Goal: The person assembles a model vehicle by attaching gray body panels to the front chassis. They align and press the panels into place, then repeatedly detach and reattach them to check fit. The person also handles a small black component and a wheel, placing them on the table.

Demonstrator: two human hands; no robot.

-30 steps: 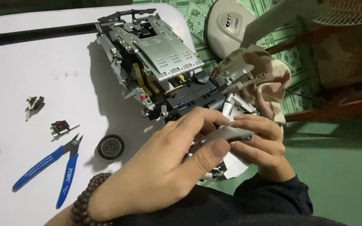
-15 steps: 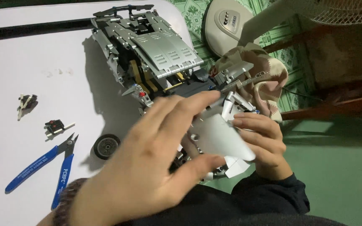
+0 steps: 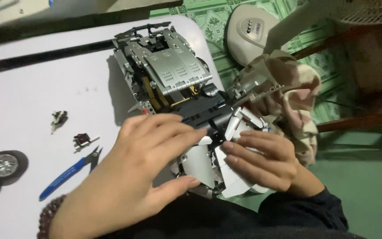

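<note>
Both hands low, fingers spread

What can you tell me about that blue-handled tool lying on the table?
The cutters are small flush-cutting pliers with blue, plastic-looking grips and short dark metal jaws. They lie flat on the white table, handles toward the near edge, jaws pointing up and right, seemingly closed. Nothing holds them; the left hand partly overlaps the jaw end.

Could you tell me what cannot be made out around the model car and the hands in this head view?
- Model car: its near end is covered by the left hand and right hand, so how the white panels attach is hidden.
- Cutters: the jaw tips lie behind the left hand.
- Wheels: the lower one is cut by the left edge.
- Two small parts: too small to identify.
- Bead bracelet: cut by the bottom edge.
</note>
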